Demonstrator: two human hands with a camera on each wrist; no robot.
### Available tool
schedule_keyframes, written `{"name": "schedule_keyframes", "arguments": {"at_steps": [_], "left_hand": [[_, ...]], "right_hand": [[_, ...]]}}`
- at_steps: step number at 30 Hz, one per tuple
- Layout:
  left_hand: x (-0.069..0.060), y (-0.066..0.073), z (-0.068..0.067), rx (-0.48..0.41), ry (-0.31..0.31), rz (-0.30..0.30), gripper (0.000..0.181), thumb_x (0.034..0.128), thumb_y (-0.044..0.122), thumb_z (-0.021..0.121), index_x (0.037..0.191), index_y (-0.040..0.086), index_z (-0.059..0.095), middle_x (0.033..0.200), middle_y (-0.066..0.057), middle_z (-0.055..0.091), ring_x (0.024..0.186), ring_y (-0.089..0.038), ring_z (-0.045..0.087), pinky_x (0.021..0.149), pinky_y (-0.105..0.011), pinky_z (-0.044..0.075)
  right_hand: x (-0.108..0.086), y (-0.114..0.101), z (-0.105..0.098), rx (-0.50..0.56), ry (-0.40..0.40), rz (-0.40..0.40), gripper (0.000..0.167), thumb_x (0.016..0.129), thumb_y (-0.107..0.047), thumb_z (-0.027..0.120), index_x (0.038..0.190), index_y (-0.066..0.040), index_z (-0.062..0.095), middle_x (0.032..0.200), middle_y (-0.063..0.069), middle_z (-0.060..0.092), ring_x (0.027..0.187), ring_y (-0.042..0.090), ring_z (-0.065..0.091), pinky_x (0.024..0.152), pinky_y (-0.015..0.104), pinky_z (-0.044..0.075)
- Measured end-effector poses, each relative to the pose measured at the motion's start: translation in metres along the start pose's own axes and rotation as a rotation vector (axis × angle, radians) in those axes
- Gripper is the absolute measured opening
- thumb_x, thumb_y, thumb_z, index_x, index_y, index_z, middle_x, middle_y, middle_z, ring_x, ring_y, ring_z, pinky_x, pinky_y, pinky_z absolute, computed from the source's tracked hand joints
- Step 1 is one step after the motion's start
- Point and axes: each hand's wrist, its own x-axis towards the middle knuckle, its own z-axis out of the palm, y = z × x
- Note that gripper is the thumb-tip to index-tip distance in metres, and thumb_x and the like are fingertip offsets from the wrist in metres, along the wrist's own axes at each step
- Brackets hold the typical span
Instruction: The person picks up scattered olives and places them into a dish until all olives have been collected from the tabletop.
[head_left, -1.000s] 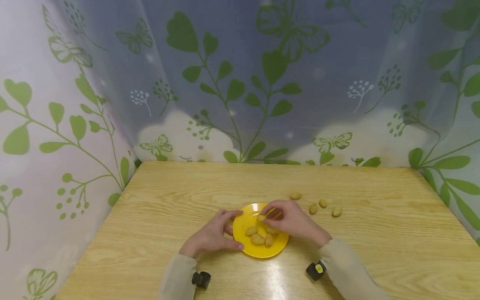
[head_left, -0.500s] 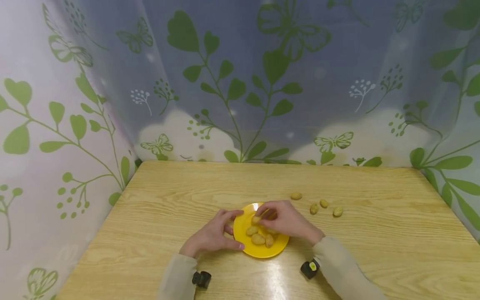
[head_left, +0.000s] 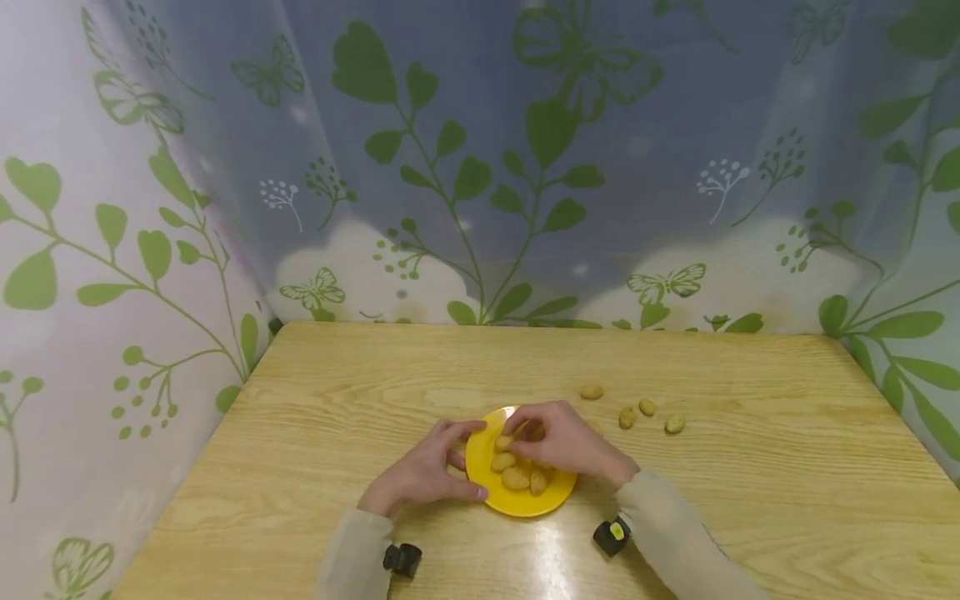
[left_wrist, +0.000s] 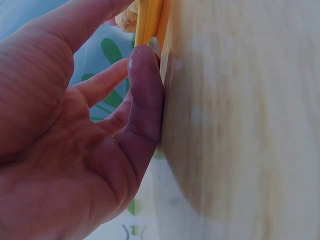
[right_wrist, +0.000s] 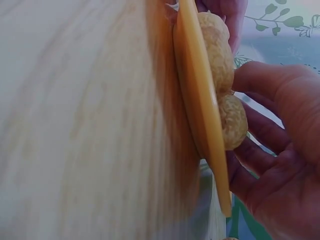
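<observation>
My left hand [head_left: 431,467] holds the left side of a yellow plate [head_left: 525,504], with the thumb on the near rim and the index finger on the far rim. In the left wrist view, another finger bends against the plate's edge near the tabletop. Between the thumb and fingers of my right hand [head_left: 566,442], a peanut in its shell [head_left: 503,443] is pinched low over the plate's left half. Several peanuts [head_left: 515,478] lie on the plate, some partly covered by the right hand. The right wrist view shows netted tan peanuts [right_wrist: 233,122] just above the plate's rim.
On the wooden table [head_left: 337,375], beyond and right of the plate, lie several loose peanuts [head_left: 675,423]. A patterned curtain [head_left: 480,167] hangs behind the table's far edge and along its sides. Each wrist carries a small black camera [head_left: 402,559].
My right hand has shifted left and slightly nearer with the pinched peanut, bringing it beside those on the plate's left half. The left hand and plate stay where they were.
</observation>
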Motion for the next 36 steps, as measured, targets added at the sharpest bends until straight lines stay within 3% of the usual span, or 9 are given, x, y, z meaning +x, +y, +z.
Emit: {"name": "schedule_keyframes", "arguments": {"at_steps": [10, 18, 36], "left_hand": [[0.000, 0.002, -0.001, 0.012, 0.003, 0.000, 0.087, 0.0809, 0.034, 0.088, 0.155, 0.021, 0.043, 0.145, -0.010, 0.043, 0.104, -0.017, 0.061, 0.091, -0.039, 0.052], [0.000, 0.001, -0.001, 0.013, 0.004, -0.004, 0.088, 0.0804, 0.035, 0.088, 0.154, 0.022, 0.043, 0.141, -0.008, 0.044, 0.104, -0.017, 0.061, 0.093, -0.041, 0.052], [0.000, 0.001, 0.001, 0.020, 0.009, -0.022, 0.087, 0.0798, 0.034, 0.089, 0.154, 0.024, 0.044, 0.142, -0.008, 0.044, 0.103, -0.016, 0.059, 0.089, -0.036, 0.050]], "right_hand": [[0.003, -0.001, 0.000, -0.026, -0.020, -0.018, 0.011, 0.093, -0.016, 0.076, 0.103, -0.019, 0.077, 0.101, -0.006, 0.076, 0.084, 0.006, 0.064, 0.078, 0.023, 0.052], [0.000, 0.001, -0.002, 0.035, -0.005, -0.007, 0.015, 0.092, -0.017, 0.077, 0.107, -0.017, 0.077, 0.105, -0.001, 0.077, 0.086, 0.009, 0.067, 0.078, 0.023, 0.054], [-0.024, 0.006, -0.022, 0.074, 0.122, -0.005, 0.025, 0.092, -0.023, 0.078, 0.114, -0.012, 0.075, 0.113, 0.006, 0.075, 0.096, 0.015, 0.069, 0.078, 0.026, 0.058]]}}
